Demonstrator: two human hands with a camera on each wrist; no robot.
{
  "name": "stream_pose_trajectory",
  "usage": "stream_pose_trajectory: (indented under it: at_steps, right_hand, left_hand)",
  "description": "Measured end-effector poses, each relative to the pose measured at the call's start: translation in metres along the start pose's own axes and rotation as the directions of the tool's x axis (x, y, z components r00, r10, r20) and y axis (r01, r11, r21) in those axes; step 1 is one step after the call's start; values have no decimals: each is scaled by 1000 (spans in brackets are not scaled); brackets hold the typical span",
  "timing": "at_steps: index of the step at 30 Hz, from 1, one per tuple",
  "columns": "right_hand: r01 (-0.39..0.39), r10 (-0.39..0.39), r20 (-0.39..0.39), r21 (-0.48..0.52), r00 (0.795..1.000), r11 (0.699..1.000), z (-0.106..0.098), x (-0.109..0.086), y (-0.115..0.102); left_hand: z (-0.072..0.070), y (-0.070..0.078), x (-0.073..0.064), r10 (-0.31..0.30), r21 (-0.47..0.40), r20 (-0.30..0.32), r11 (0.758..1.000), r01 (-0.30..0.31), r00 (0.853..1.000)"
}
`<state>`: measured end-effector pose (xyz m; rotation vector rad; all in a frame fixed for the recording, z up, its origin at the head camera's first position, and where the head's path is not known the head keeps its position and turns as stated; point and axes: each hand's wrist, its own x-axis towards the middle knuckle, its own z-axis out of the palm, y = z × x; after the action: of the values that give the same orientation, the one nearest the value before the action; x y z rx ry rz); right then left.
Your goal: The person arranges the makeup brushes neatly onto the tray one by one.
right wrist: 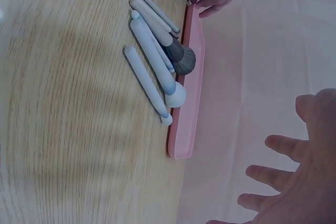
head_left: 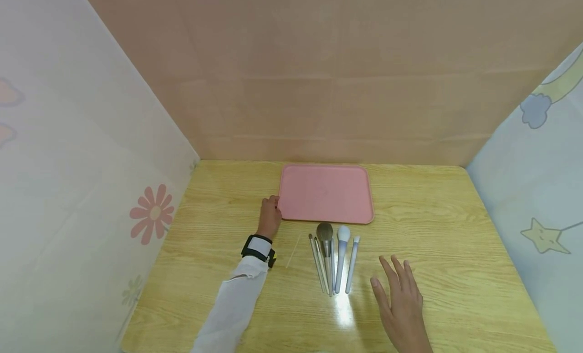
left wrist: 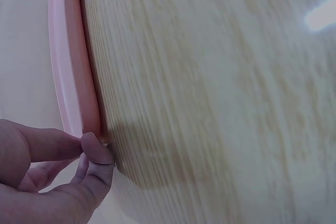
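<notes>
A pink tray [head_left: 325, 193] lies near the back of the table. At its near left corner my left hand [head_left: 271, 219] pinches the rim; in the left wrist view the thumb and fingers [left wrist: 98, 149] meet right at the tray's end. Just in front of the tray lie several makeup brushes side by side: a large dark-haired brush [head_left: 325, 232], a fluffy white-headed brush [head_left: 342, 251], a smaller white-tipped brush [head_left: 352, 264] and slimmer ones. My right hand [head_left: 401, 300] is to the right of the brushes, fingers spread and holding nothing.
A thin pale stick [head_left: 293, 251] lies left of the brushes. Behind the wooden table [head_left: 437, 216] rises a pinkish-brown backdrop [head_left: 319, 89]. Patterned cloth walls stand at both sides, with a pink flower [head_left: 155, 212] at left and a star [head_left: 545, 236] at right.
</notes>
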<state>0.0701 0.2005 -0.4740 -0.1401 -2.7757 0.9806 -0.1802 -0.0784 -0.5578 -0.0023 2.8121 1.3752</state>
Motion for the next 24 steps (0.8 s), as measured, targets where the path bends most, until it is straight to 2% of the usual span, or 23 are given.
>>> stream_pose_trajectory:
  at_steps: [10, 24]
  right_hand:
    - [34, -34, -10, -11, 999, 999, 2, 2, -3]
    - [17, -17, 0, 9, 1000, 1000, 9, 7, 1]
  left_hand:
    - [1, 8, 0, -53, 26, 26, 998, 52, 998]
    - [1, 10, 0, -43, 38, 30, 998, 41, 999]
